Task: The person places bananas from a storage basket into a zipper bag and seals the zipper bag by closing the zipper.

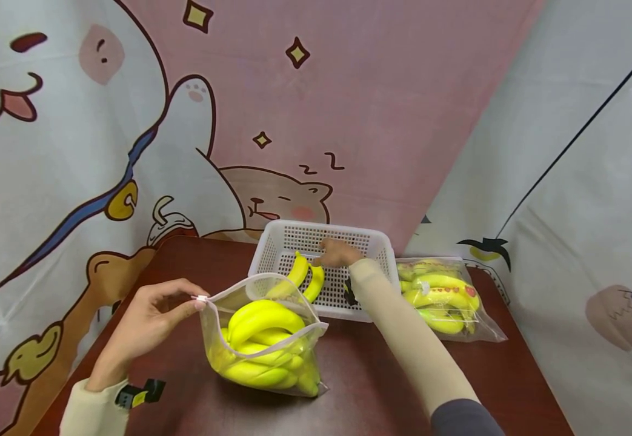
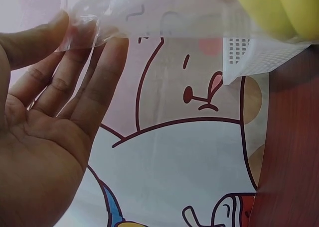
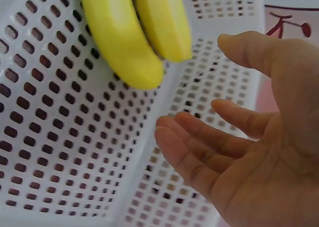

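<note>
Fingers of the left hand (image 1: 146, 321) are pinching the white zip tab at the rim of an open clear bag (image 1: 263, 339), thumb and forefinger closing on it while the bag is standing near the front middle of the dark red table (image 1: 359, 375), full of yellow bananas (image 1: 261, 348). From the head view the right hand (image 1: 337, 253) is reaching into the white perforated basket (image 1: 321, 266) at the table's far edge, fingers loosely spread and holding nothing, just beside a pair of bananas (image 1: 307, 275) lying in the basket's left part — whether the fingertips are touching them cannot be told. A second clear bag of bananas (image 1: 441, 297) is lying near the table's far right corner, just beside the basket. A cartoon-printed cloth (image 1: 130, 121) is hanging behind the table. Moving to the left wrist view, the left hand (image 2: 45, 117) is showing its palm, the thumb and the straight fingers (image 2: 107, 67) gripping a strip of the bag's clear film (image 2: 149, 18); a corner of the basket (image 2: 254, 57) and the bananas (image 2: 274, 8) are showing at the top right. In the right wrist view the right hand (image 3: 249, 137) is hovering over the basket's floor (image 3: 60, 137) with its fingers (image 3: 189, 137) relaxed and apart — nothing is between them — while the two bananas (image 3: 134, 33) are lying side by side just above the fingertips, clear of them.
</note>
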